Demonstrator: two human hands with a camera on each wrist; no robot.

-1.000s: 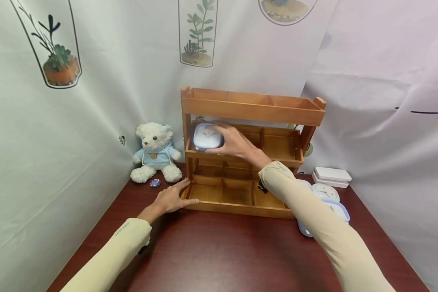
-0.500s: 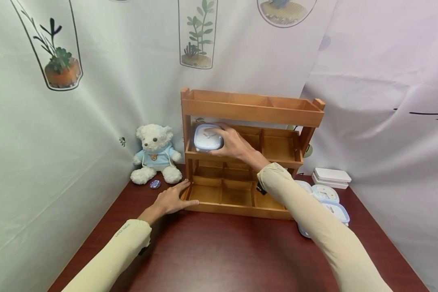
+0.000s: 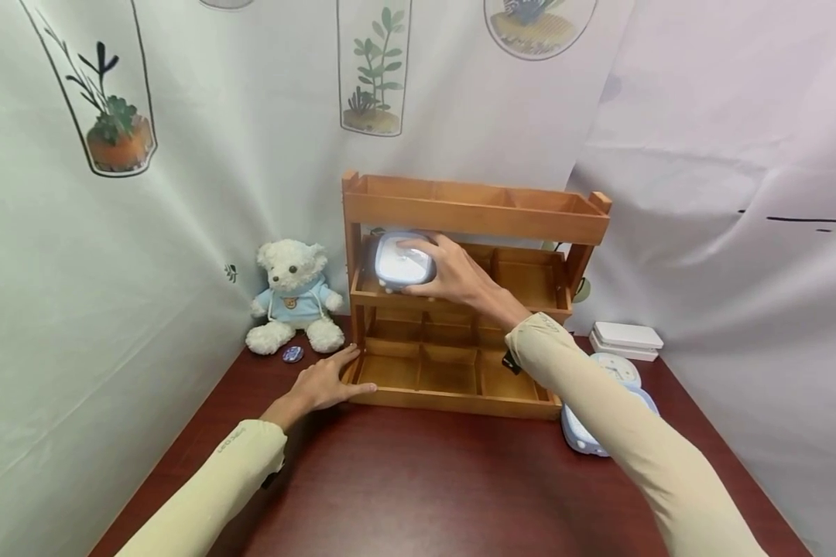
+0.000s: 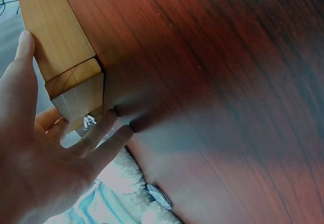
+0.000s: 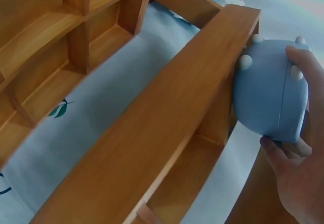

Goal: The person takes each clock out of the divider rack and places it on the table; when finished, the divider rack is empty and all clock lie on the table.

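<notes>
My right hand (image 3: 457,271) grips a light-blue alarm clock (image 3: 402,261) with a white face. It is at the left end of the middle tier of a wooden shelf (image 3: 474,210). In the right wrist view the clock (image 5: 266,90) shows its blue body and small white ball feet, with fingers and thumb (image 5: 302,58) on opposite sides. My left hand (image 3: 320,382) rests spread at the shelf's lower left corner. In the left wrist view, its thumb (image 4: 25,47) lies along the wooden corner (image 4: 73,80), and two fingertips reach the tabletop beside it.
Other blue-and-white clocks (image 3: 618,369) stand right of the shelf, partly behind my right sleeve. White boxes (image 3: 627,339) lie stacked behind them. A white teddy bear (image 3: 292,290) in a blue hoodie sits left of the shelf, with a small round disc (image 3: 292,354) before it.
My right hand has brought the clock slightly right and towards me, and the clock's feet now show below its face. The left hand stays at the shelf corner. The head view has shifted a little.
</notes>
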